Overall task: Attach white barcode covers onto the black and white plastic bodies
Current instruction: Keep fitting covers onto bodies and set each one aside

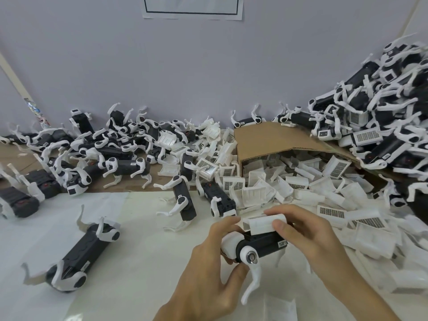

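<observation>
**Plastic, cardboard and a little metal**

The body (264, 245) is made of black plastic with a matt, rather dull finish. Its rounded end (229, 245) and its leg (254, 281) are of smooth white plastic with a soft shine. A small disc (251, 258) of bright, glossy metal is set in the joint. The cover (261, 223) is seen as thin white plastic, matt, with moulded ribs. The box (259, 137) is of brown cardboard, matt and slightly rough. The sheet (143, 251) under them is white and smooth; whether it is paper or plastic cannot be told.
</observation>
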{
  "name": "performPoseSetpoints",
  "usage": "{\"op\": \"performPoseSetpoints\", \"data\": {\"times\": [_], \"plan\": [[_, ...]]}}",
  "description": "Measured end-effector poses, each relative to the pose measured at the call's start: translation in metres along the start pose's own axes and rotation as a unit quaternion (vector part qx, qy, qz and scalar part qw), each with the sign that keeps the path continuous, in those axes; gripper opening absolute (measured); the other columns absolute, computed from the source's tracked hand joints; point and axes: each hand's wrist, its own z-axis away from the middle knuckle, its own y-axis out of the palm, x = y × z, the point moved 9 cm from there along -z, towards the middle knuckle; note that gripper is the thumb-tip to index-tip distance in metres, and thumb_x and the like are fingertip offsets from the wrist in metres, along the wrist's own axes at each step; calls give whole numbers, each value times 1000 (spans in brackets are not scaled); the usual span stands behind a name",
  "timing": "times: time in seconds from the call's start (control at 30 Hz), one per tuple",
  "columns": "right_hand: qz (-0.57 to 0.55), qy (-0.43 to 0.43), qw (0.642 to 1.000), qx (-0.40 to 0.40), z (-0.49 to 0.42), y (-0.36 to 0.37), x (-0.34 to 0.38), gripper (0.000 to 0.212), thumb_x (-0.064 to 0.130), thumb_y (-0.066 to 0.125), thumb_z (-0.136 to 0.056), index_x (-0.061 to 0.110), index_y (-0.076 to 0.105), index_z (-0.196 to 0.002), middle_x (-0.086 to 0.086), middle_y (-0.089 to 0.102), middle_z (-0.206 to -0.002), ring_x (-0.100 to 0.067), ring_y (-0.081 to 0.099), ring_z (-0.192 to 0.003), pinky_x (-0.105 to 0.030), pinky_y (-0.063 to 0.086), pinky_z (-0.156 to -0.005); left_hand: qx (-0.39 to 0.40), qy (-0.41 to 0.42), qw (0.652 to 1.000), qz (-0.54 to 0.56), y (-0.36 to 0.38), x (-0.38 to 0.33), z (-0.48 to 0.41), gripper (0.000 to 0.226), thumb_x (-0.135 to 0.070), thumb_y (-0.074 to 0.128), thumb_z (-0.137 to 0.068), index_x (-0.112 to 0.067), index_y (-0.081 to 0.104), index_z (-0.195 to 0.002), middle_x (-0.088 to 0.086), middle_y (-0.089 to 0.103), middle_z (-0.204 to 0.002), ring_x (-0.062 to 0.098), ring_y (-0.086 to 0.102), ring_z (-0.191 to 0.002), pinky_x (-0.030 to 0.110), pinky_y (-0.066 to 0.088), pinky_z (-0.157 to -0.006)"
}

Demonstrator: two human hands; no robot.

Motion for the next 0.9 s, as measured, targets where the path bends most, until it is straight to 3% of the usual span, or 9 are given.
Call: {"op": "performPoseSetpoints", "data": {"times": [0.1, 0.23, 0.4, 0.53, 0.63, 0.73, 0.9], "plan": [[24, 7, 999, 30, 0, 6, -2, 22, 46, 70, -82, 36, 75, -100, 6, 73, -104, -11, 67, -99, -14, 48, -81, 10, -4, 1000, 0, 2, 1, 0, 67, -33, 61, -84, -54, 28, -139, -27, 58, -124, 11, 66, -93, 26, 51, -84], [21, 8, 999, 49, 0, 7, -5, 23, 38, 61, -85, 33, 75, -104, 4, 74, -104, -13, 66, -101, -18, 49, -85, 8, -2, 1000, 8, 1, 0, -2, 58, -26, 60, -82, -48, 39, -131, -23, 58, -117, 13, 62, -95, 25, 52, -80], [-6, 5, 998, 60, 1, 10, 0, 20, 33, 58, -85, 30, 75, -95, 9, 70, -86, -4, 61, -79, -6, 40, -65, -13, 17, 1000, 8, -2, -3, -6, 49, -21, 60, -84, -34, 44, -128, -20, 42, -129, 7, 54, -113, 9, 46, -83], [0, -3, 997, 74, 2, 11, 3, 19, 31, 59, -84, 30, 74, -96, 5, 71, -92, -10, 64, -89, -12, 45, -75, -23, 0, 999, 36, -3, 2, -4, 46, -22, 60, -88, -30, 45, -131, -17, 48, -132, 12, 59, -112, 13, 49, -83], [48, -18, 993, 107, 7, 18, 6, 30, 29, 70, -81, 34, 68, -110, 5, 71, -105, -11, 66, -99, -13, 47, -81, -27, -18, 999, 38, -4, 9, -2, 45, -24, 60, -89, -29, 46, -131, -15, 55, -126, 15, 64, -101, 18, 51, -82], [192, -68, 976, 80, 8, 18, 8, 55, 28, 83, -69, 47, 59, -114, 21, 62, -122, -3, 58, -112, -6, 40, -86, -26, -28, 999, 18, -4, 11, -2, 42, -28, 59, -88, -35, 46, -127, -19, 59, -117, 14, 64, -92, 23, 53, -76], [287, -101, 951, 59, 8, 20, 0, 60, 21, 88, -71, 48, 55, -114, 26, 59, -109, -4, 58, -99, -9, 41, -76, -14, -7, 999, -48, 0, 4, -2, 45, -32, 59, -83, -39, 44, -124, -26, 55, -125, 3, 62, -89, 17, 50, -68]]}}
